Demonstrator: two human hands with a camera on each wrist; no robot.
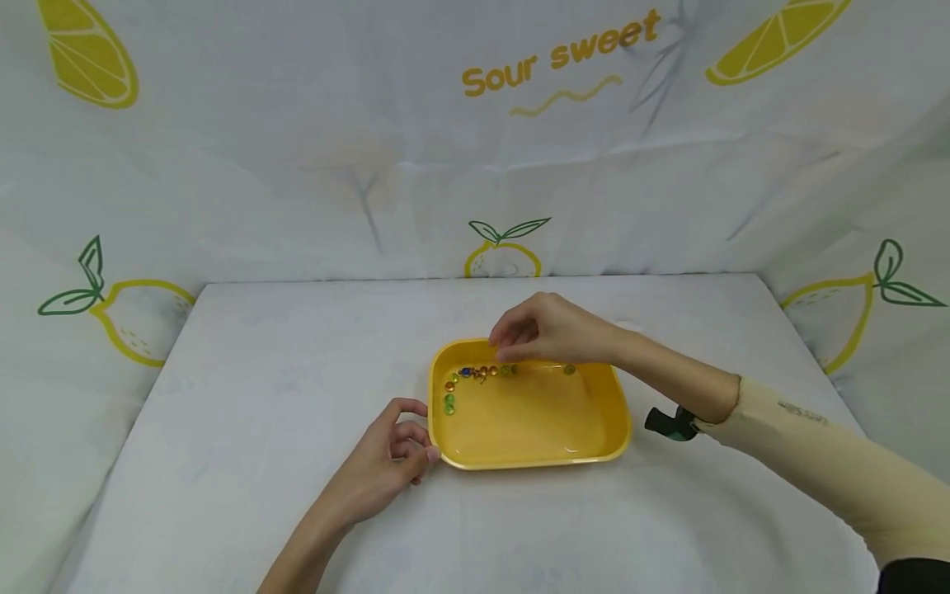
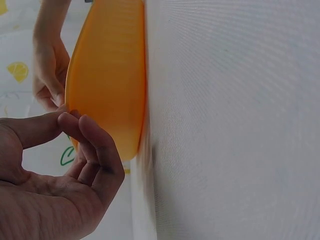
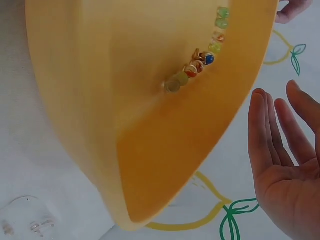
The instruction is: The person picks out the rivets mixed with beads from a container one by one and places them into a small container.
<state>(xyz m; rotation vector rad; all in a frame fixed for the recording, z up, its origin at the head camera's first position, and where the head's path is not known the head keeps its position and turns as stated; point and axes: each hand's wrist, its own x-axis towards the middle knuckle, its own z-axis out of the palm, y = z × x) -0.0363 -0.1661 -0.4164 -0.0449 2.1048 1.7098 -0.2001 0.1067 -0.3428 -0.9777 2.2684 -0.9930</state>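
Watched left hand grip the tray, flat on the table, by its left edge, right hand over the far rim, thumb and fingers apart, apparently unladen; I judged tray light, stiff, beads inside slippery, best pinched singly.

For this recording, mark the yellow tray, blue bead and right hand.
Yellow tray [image 1: 530, 425]: head view, on its bare floor.
Blue bead [image 3: 210, 59]: right wrist view, its middle.
Right hand [image 3: 289, 189]: right wrist view, palm.

Soft light leaves a faint shadow below the sleeve and glints in the tray — left wrist view dimmer.
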